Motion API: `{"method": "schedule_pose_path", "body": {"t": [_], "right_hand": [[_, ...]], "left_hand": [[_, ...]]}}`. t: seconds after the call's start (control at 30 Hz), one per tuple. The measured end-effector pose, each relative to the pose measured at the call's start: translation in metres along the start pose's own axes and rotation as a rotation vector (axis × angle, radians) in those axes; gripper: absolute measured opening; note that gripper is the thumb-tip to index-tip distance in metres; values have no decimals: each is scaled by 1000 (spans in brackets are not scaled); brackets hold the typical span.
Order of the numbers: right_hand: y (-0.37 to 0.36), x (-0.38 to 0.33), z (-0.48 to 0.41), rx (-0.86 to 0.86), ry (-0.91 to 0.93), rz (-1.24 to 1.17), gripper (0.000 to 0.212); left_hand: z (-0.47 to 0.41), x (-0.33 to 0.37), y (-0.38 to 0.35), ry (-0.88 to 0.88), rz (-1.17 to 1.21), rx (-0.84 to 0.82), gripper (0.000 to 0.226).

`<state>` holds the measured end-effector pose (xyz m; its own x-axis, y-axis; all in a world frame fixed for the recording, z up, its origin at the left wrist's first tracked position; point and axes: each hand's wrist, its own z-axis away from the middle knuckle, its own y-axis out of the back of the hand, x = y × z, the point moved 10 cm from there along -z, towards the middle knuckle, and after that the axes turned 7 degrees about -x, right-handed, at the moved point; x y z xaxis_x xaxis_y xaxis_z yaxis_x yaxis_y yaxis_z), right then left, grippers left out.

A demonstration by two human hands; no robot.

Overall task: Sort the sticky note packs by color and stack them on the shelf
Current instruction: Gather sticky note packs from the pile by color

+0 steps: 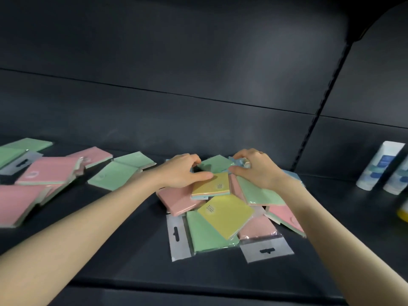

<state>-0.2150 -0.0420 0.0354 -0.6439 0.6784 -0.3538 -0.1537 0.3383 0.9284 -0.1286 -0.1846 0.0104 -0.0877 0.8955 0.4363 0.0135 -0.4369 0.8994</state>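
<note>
Dark matte shelf (132, 250) is carrying a central pile of wrapped pink, green and yellow sticky note packs (209, 235). Left hand (185, 171) is gripping the top yellow square pack (212, 187), thumb lying across it. Right hand (257, 168) is pinching the crinkled wrapper of a pale blue pack (242, 162) at the pile's rear. Scattered pink and green packs (50, 171) are lying to the left; white plastic tubes (375, 166) are standing far right.

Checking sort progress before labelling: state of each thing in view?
left hand, thumb on upper yellow pack, fingers curled, grip unclear
right hand, pinches blue pack
lower yellow pack, loose atop mixed pile
pink packs, heaped at left, not squared
green packs, flat, side by side
tubes, standing at right, untouched
</note>
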Motion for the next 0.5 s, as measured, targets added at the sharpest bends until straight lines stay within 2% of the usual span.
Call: {"method": "schedule_pose_path", "body": {"t": [0.13,0.27,0.43,0.5], "right_hand": [[11,20,-11,18,-21,-17,39],[13,52,-25,16,-103,-85,28],[4,77,-36,-56,-217,-115,55],[-2,82,-36,-64,-232,-170,56]], "left_hand": [[-26,6,0,-3,23,-8,65],[-58,2,-6,25,65,-50,72],[-84,-2,-17,78,150,-128,79],[-90,-4,-21,99,184,-137,81]]}}
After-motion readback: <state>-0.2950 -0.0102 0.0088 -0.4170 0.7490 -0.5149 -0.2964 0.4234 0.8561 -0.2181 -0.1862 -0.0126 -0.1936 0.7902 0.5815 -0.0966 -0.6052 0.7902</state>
